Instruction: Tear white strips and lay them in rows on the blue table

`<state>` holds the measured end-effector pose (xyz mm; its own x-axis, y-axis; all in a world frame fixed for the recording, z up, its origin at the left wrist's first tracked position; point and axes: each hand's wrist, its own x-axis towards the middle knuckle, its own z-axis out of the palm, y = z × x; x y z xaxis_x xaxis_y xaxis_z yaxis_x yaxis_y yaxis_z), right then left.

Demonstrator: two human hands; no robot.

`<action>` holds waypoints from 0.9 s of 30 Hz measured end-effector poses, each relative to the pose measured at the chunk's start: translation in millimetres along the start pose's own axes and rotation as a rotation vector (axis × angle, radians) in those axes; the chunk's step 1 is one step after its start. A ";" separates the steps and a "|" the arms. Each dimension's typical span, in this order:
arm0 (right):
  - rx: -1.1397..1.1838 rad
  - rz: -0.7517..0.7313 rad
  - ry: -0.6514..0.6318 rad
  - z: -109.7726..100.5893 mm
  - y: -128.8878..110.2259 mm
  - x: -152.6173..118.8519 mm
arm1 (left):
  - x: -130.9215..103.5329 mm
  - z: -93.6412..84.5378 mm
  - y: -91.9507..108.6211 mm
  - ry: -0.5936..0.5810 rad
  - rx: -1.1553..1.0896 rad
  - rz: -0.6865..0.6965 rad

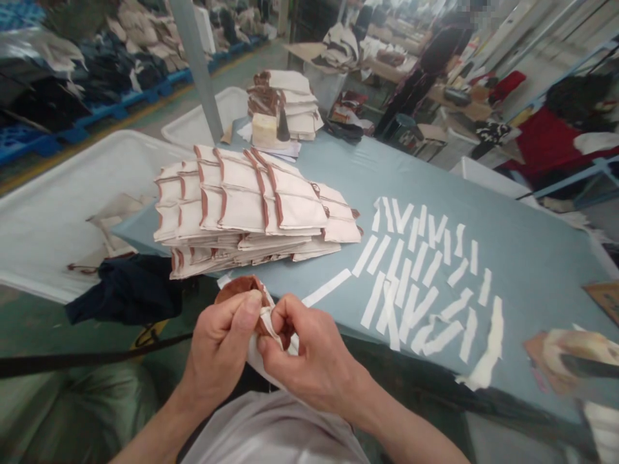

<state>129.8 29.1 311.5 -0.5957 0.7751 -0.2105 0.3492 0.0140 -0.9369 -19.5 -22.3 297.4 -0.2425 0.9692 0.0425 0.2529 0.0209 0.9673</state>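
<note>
A small cream and brown fabric piece [267, 316] is pinched between both hands, just off the table's near edge. My left hand [227, 332] presses its thumb on the fabric's brown rim. Beside it, my right hand [297, 338] has curled fingers gripping the cream edge. Beyond them, stacked cream fabric pieces with brown trim [246, 200] lie on the blue-grey table [338, 161]. Many white strips [401, 283] are spread over the table to the right of the stack. One longer strip [327, 287] lies near my right hand.
White bins [116, 145] stand at the left, with dark blue cloth [128, 290] hanging by one. A second cream stack [294, 103] and a yellowish block [264, 131] sit at the table's far end. A metal post [196, 64] rises there. A person [425, 64] stands further back.
</note>
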 end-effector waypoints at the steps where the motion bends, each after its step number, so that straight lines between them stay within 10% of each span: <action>1: 0.038 0.019 -0.020 -0.3 5.3 -0.7 | 0.2 -0.9 -0.7 -0.032 0.013 -0.012; 7: 0.349 0.136 -0.221 -11.8 24.5 1.8 | 2.4 -15.6 2.6 -0.251 0.045 -0.085; 17: 0.110 -0.008 -0.199 -21.7 18.1 0.9 | 6.7 -25.3 11.0 -0.380 0.182 -0.016; 22: -0.065 -0.383 -0.023 -37.6 15.4 15.0 | 4.2 -25.2 9.8 -0.386 0.117 0.000; 27: -0.207 -0.680 -0.220 -35.7 13.8 44.4 | 1.3 -26.6 12.2 -0.416 0.187 0.042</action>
<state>133.9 86.3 299.1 -0.8524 0.4086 0.3261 -0.0323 0.5814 -0.8130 -41.7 -27.3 315.9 0.1583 0.9856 -0.0600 0.4288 -0.0139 0.9033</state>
